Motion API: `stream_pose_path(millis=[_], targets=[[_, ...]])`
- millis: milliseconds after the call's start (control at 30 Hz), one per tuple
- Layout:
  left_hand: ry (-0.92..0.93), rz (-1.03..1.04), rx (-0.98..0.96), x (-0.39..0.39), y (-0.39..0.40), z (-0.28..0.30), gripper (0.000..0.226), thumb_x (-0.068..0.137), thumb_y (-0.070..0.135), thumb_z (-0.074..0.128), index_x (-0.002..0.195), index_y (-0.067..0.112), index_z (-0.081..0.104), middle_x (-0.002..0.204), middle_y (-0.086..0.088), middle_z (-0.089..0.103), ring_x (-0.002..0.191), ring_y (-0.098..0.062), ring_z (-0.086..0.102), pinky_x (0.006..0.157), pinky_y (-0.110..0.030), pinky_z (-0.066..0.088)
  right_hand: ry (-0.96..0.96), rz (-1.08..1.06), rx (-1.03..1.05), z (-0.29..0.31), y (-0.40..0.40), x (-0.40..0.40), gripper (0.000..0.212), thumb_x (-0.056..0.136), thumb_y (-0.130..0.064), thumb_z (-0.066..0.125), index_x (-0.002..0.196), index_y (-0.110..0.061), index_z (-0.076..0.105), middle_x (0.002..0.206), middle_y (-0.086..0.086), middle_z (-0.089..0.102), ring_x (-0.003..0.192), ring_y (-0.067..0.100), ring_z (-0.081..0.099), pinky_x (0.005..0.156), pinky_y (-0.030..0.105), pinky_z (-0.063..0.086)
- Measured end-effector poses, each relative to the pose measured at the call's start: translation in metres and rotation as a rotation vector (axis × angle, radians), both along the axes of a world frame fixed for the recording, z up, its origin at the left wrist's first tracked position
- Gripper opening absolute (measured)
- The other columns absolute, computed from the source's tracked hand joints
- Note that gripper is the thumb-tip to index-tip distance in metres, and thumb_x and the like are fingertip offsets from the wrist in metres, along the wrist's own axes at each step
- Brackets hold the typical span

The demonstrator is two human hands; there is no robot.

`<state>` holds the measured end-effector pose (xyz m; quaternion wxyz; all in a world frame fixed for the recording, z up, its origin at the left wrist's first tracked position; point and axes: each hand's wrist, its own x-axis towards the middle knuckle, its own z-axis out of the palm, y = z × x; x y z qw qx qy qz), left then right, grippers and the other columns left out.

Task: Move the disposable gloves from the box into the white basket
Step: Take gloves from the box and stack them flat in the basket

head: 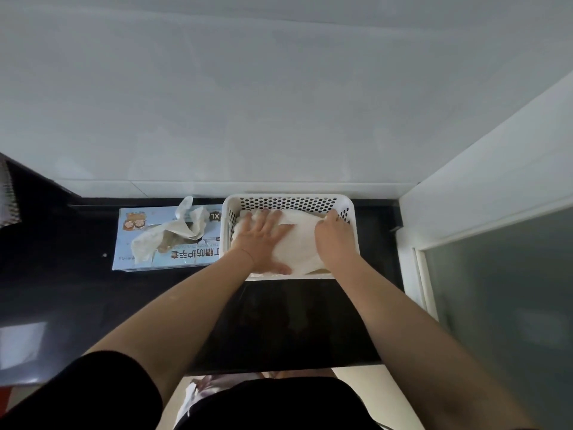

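Note:
A white perforated basket [288, 201] stands on the black counter against the wall. Inside it lies a pile of white disposable gloves [299, 246]. My left hand [263, 240] presses flat on the pile with fingers spread. My right hand [333, 237] rests on the pile's right side, its fingertips at the far right corner; whether they pinch a glove is hidden. Left of the basket lies the light blue glove box [139, 262], with a few crumpled gloves [173, 231] sticking out of its top opening.
The black counter [77, 299] runs left and toward me. A white tiled wall [279, 103] rises behind the basket. A white frame with a frosted glass panel [496, 305] stands close on the right. A dark object [18, 193] sits at the far left.

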<state>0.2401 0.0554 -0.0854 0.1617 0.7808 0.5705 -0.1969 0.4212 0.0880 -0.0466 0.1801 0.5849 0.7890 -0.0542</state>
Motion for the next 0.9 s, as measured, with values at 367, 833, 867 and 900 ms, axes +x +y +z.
stream_pose_path(millis=[367,833,867,900], targets=[[-0.288,0.344,0.591,-0.111,-0.024,0.07,0.039,0.082,0.027,0.058,0.119,0.017,0.062,0.109,-0.004,0.062,0.102,-0.029,0.058,0.098,-0.04,0.034,0.445,-0.094,0.069,0.057,0.0,-0.118,0.017,0.094,-0.006,0.051,0.11,-0.005,0.056,0.108,0.012,0.05,0.066,0.021,0.05,0.056,0.031,0.039],[-0.81,1.094,-0.092,-0.228,-0.037,0.086,0.026,0.092,0.028,0.061,0.081,0.006,0.068,0.075,-0.006,0.068,0.066,-0.019,0.061,0.067,-0.033,0.055,0.764,-0.176,-0.262,0.076,-0.028,-0.221,0.019,0.094,-0.03,0.055,0.094,-0.015,0.066,0.085,-0.003,0.067,0.076,0.013,0.062,0.066,0.029,0.047],[-0.952,1.18,-0.166,-0.228,-0.037,0.089,0.025,0.093,0.026,0.061,0.081,0.005,0.068,0.076,-0.008,0.069,0.065,-0.02,0.063,0.07,-0.037,0.057,0.844,-0.212,-0.37,0.082,-0.03,-0.224,0.025,0.092,-0.038,0.06,0.095,-0.015,0.066,0.083,-0.005,0.068,0.073,0.01,0.061,0.064,0.026,0.046],[-1.07,1.252,-0.226,-0.227,-0.036,0.094,0.025,0.094,0.024,0.061,0.082,0.004,0.068,0.075,-0.009,0.07,0.064,-0.021,0.065,0.072,-0.039,0.058,0.899,-0.221,-0.463,0.089,-0.032,-0.228,0.033,0.088,-0.048,0.064,0.095,-0.015,0.066,0.084,-0.006,0.067,0.072,0.008,0.06,0.063,0.025,0.045]])
